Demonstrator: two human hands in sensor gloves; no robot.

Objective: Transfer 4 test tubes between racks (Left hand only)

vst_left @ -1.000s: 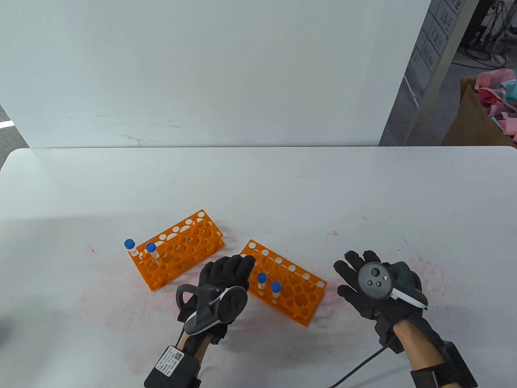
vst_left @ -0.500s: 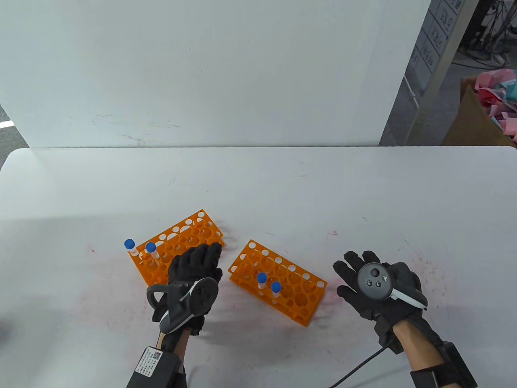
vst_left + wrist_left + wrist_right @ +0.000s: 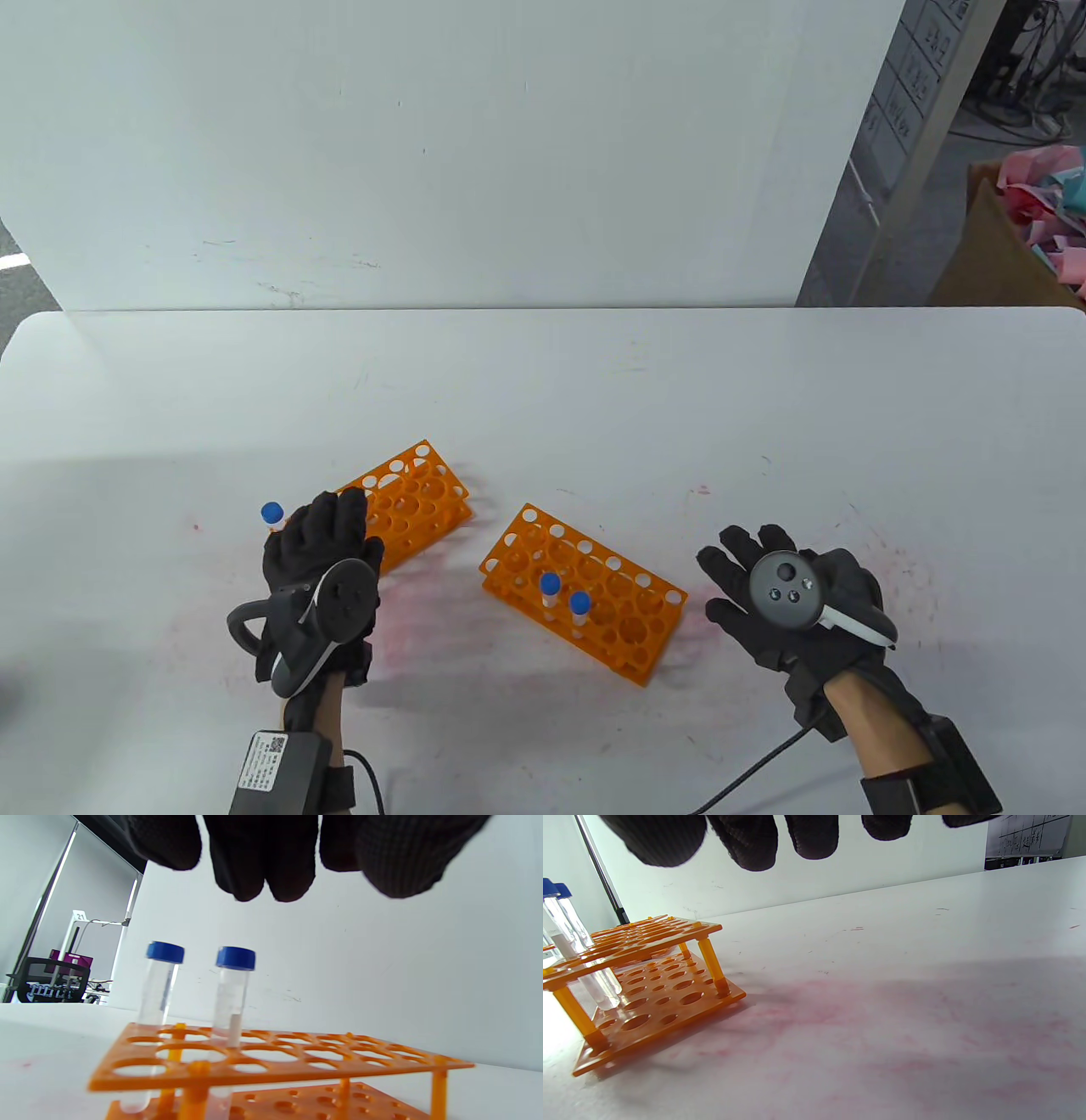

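Two orange racks stand on the white table. The left rack (image 3: pixel 416 501) holds two blue-capped test tubes; one cap (image 3: pixel 271 512) shows in the table view, the other is hidden under my left hand (image 3: pixel 318 543). In the left wrist view both tubes (image 3: pixel 159 984) (image 3: pixel 231 993) stand upright in the rack (image 3: pixel 271 1063), with my fingertips (image 3: pixel 263 870) spread just above them, holding nothing. The right rack (image 3: pixel 594 586) holds two blue-capped tubes (image 3: pixel 550 586) (image 3: pixel 579 604). My right hand (image 3: pixel 785 594) rests flat and open on the table, right of that rack.
A white wall panel stands behind the table. Pink stains mark the tabletop around the racks. A cardboard box with pink scraps (image 3: pixel 1035 221) sits off the table at the far right. The right rack also shows at the left of the right wrist view (image 3: pixel 640 980).
My left hand has moved left from the near corner of the right rack to over the left end of the left rack, covering one tube there. The right hand has not moved.
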